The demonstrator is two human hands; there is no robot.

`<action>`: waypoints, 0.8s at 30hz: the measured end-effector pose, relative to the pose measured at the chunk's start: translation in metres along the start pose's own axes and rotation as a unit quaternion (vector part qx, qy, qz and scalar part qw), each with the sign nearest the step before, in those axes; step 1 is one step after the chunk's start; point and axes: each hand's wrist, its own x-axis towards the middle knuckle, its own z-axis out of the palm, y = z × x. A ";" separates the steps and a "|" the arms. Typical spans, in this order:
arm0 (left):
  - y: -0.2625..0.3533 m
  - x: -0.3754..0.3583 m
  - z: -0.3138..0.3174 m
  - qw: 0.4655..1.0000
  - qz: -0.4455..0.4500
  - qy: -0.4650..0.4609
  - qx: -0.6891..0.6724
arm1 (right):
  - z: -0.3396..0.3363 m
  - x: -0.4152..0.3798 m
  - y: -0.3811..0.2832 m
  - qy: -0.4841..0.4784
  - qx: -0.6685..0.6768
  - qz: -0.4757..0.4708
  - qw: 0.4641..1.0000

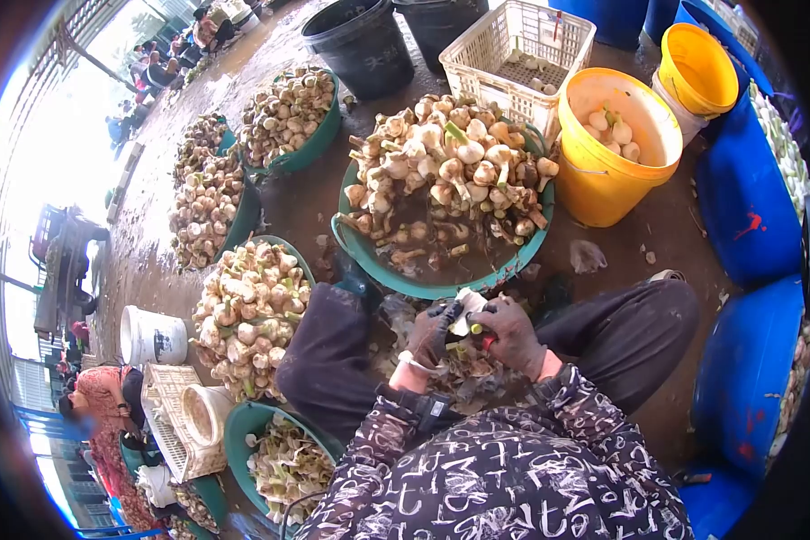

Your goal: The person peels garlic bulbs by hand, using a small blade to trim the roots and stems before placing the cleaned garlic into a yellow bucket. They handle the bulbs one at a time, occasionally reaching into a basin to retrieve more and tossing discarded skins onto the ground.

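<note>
While a person in a pink patterned top [99,405] crouches at the far left edge of the wet concrete floor [270,45], beside a white bucket [153,336] and a pale slatted crate [175,418], several green basins of garlic stand in a row running up the floor: one low at the left [283,463], a heaped one [247,315] above it, then two more [209,202] and [288,117] farther up. Nearer the middle, a large teal basin [441,193] piled with muddy garlic bulbs sits directly ahead of the person's knees, almost touching them.

Below that basin, between the dark trouser legs, the left hand [427,337], in a dark glove, is curled round a garlic bulb [468,310], its fingers closed on the pale head. Just to its right and touching the same bulb, the gloved right hand [511,333] is clenched on a small tool with a red handle [486,342]; the blade cannot be made out. Trimmings and roots [463,373] lie heaped under both hands.

Behind the teal basin stand two black tubs [360,45] and a white plastic basket [513,49]. Right of the basin, a yellow bucket [612,148] holds a few clean white bulbs, with a second yellow bucket [697,67] beyond it. Blue drums [747,207] line the right edge.
</note>
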 end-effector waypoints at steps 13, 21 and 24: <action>0.022 -0.051 -0.002 0.962 0.132 -0.215 -0.108 | 0.011 0.001 0.048 0.136 0.742 0.383 0.533; 0.061 -0.057 -0.014 0.949 0.103 -0.261 -0.145 | 0.021 -0.003 0.091 0.208 0.756 0.441 0.436; 0.055 -0.046 -0.030 0.928 0.300 -0.064 0.213 | -0.018 0.013 0.079 0.275 0.717 0.447 0.459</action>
